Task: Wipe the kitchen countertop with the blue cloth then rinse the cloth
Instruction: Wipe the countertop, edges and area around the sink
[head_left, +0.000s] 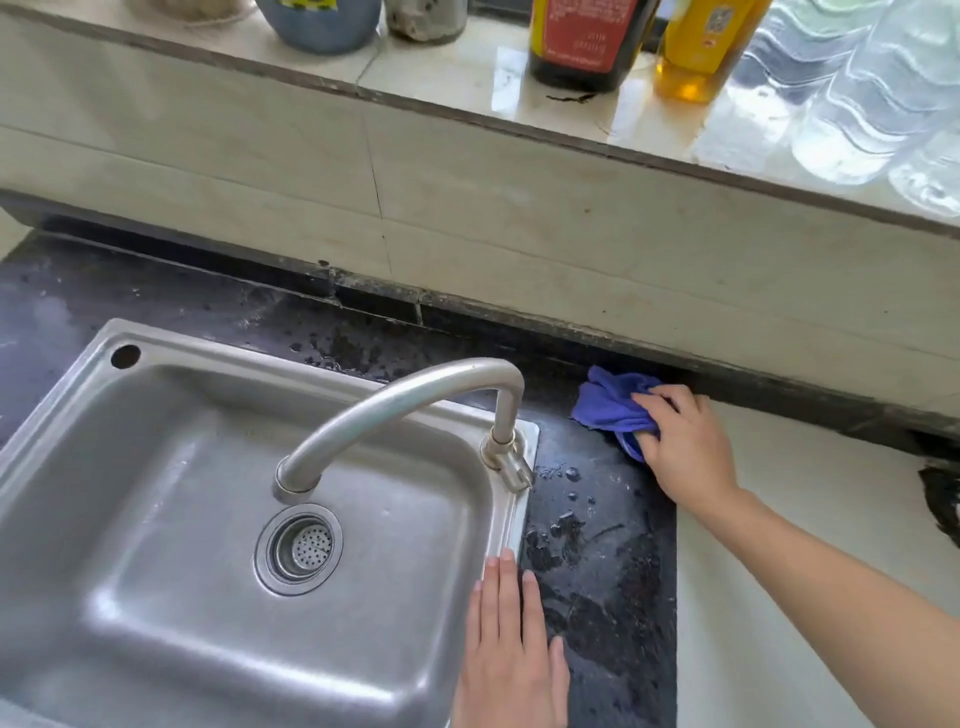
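On countertop (597, 545): right hand (685, 452) (palm down).

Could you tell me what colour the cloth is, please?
The cloth is blue, seen best in the head view.

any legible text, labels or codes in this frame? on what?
Nothing can be quoted.
Dark bottle with red label: pale print, too blurred.
Yellow oil bottle: QR-like code and print, unreadable.
Blue bowl: yellow sticker, nothing legible.
Steel sink, curved tap, blue cloth: no markings.

my right hand (685, 447) presses the bunched blue cloth (613, 405) onto the dark countertop (597, 571) by the wall; my left hand (509, 649) lies flat on the sink (156, 467) rim.
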